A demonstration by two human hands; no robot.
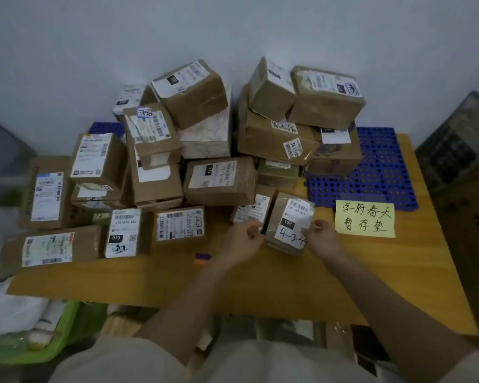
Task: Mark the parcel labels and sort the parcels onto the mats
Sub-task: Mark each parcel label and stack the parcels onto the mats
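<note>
A small brown parcel (284, 217) with a white label marked "4-3-4" by hand stands tilted on the wooden table (302, 286), just left of the blue plastic mat (382, 172). My left hand (245, 241) grips its left edge and my right hand (322, 236) grips its right edge. A dark object shows between my left fingers and the parcel; what it is cannot be told. Several more labelled cardboard parcels (220, 181) are heaped across the back and left of the table. Some of them lie on the blue mat.
A yellow paper sign (365, 219) with handwritten characters lies on the table in front of the blue mat. A second blue mat (105, 128) peeks out behind the left pile. A green bin (58, 346) with white bags stands at lower left. Dark crates stand at right.
</note>
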